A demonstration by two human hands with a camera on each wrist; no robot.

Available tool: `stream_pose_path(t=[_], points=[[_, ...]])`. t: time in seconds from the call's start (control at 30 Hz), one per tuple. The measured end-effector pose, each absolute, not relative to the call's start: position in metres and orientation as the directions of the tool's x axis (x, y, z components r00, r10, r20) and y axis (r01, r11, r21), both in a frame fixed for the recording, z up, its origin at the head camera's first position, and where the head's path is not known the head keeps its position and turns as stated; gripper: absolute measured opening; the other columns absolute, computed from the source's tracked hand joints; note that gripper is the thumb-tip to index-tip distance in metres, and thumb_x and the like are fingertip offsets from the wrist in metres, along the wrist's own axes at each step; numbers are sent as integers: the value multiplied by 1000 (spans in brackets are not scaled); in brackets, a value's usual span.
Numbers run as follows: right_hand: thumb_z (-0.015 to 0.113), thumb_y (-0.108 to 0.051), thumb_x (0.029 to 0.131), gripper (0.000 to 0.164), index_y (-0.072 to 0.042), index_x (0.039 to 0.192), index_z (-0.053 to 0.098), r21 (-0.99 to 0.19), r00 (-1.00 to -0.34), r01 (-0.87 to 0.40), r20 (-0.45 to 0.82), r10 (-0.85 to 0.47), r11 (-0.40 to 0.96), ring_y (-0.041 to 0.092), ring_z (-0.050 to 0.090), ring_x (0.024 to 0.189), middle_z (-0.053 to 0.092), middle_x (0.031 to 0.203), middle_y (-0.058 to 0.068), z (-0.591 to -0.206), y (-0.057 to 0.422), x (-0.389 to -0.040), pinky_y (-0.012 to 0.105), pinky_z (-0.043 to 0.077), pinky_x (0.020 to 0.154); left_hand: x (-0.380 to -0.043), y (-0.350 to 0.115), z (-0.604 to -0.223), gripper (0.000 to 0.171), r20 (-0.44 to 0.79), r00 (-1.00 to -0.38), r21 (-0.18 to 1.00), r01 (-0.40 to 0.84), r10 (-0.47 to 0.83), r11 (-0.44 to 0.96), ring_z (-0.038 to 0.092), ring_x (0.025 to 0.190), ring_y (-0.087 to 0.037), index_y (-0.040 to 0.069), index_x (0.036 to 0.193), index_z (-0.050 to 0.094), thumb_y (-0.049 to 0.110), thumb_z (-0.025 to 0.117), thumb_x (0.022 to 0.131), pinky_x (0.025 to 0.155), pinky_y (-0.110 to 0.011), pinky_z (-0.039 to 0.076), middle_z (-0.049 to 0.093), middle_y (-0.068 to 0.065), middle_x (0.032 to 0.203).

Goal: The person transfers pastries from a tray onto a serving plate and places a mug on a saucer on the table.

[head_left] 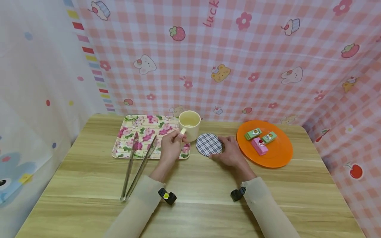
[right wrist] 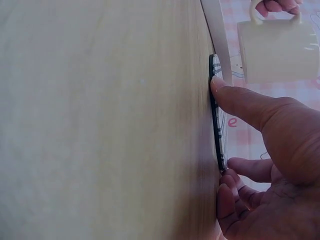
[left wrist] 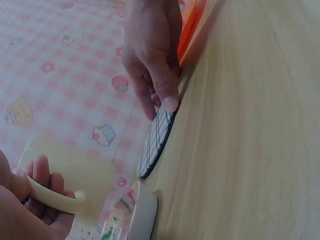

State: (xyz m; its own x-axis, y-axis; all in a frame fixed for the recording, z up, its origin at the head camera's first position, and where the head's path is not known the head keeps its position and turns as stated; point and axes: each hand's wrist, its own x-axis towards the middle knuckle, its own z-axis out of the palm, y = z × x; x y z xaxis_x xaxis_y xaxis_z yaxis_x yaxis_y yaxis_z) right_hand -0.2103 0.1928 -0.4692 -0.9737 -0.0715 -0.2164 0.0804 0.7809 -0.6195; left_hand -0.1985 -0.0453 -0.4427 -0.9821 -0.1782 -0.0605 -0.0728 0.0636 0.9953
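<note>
My left hand [head_left: 171, 148] grips the handle of a cream mug [head_left: 192, 131], fingers curled through it. The mug is upright; in the right wrist view it hangs above the table, apart from the coaster. A round coaster [head_left: 209, 144] with a dark check pattern lies flat on the wood, just right of the mug. My right hand [head_left: 232, 152] holds the coaster at its edge: the thumb [right wrist: 235, 97] sits on the near rim, the other fingers on the right side. Part of the coaster's right edge is hidden by those fingers.
On the left a floral tray [head_left: 120, 150] lies partly under metal tongs [head_left: 128, 170], whose joined end points toward me. An orange plate [head_left: 281, 153] at the right bears two green blocks [head_left: 253, 134] and a pink block [head_left: 259, 147]. A checked cloth [head_left: 196, 56] hangs behind the table.
</note>
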Motion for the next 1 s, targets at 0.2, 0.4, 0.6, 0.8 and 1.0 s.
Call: stream_pose_path(t=[0.2, 0.4, 0.6, 0.8, 1.0], points=[[87, -39, 81, 94, -11, 158, 40, -629, -974, 79, -215, -75, 774, 34, 41, 125, 39, 139, 15, -470, 195, -209, 50, 40, 112, -196, -35, -443, 21, -79, -989, 997, -78, -126, -13, 68, 84, -43, -3, 100, 74, 4, 54, 104, 70, -43, 62, 72, -17, 88], [87, -41, 81, 94, -12, 157, 40, -624, -976, 70, -206, -77, 779, 33, 43, 123, 40, 138, 15, -471, 195, -211, 50, 41, 112, -194, -26, -441, 20, -34, -993, 999, -37, -115, 23, 66, 74, -28, -2, 97, 75, 1, 55, 102, 56, -23, 52, 74, -16, 86], [88, -41, 79, 95, -11, 156, 42, -625, -977, 59, -195, -83, 779, 32, 44, 123, 41, 138, 14, -470, 196, -213, 49, 42, 112, -192, -17, -441, 20, -20, -996, 998, -25, -92, 58, 65, 89, -45, 2, 99, 76, 3, 56, 101, 56, -18, 43, 76, -15, 88], [89, -41, 79, 94, -11, 156, 43, -633, -980, 38, -174, -94, 773, 33, 45, 122, 41, 138, 15, -470, 199, -212, 51, 42, 112, -190, -9, -445, 20, 3, -997, 997, -2, -72, 76, 61, 79, -35, 3, 96, 77, 1, 57, 100, 54, -18, 40, 77, -14, 85], [89, -41, 78, 94, -11, 155, 44, -642, -981, 34, -167, -96, 766, 34, 46, 121, 42, 136, 16, -472, 197, -212, 51, 42, 112, -189, -2, -451, 19, 8, -998, 997, 2, -63, 83, 64, 89, -46, 2, 94, 76, 1, 58, 99, 58, -18, 39, 76, -14, 84]])
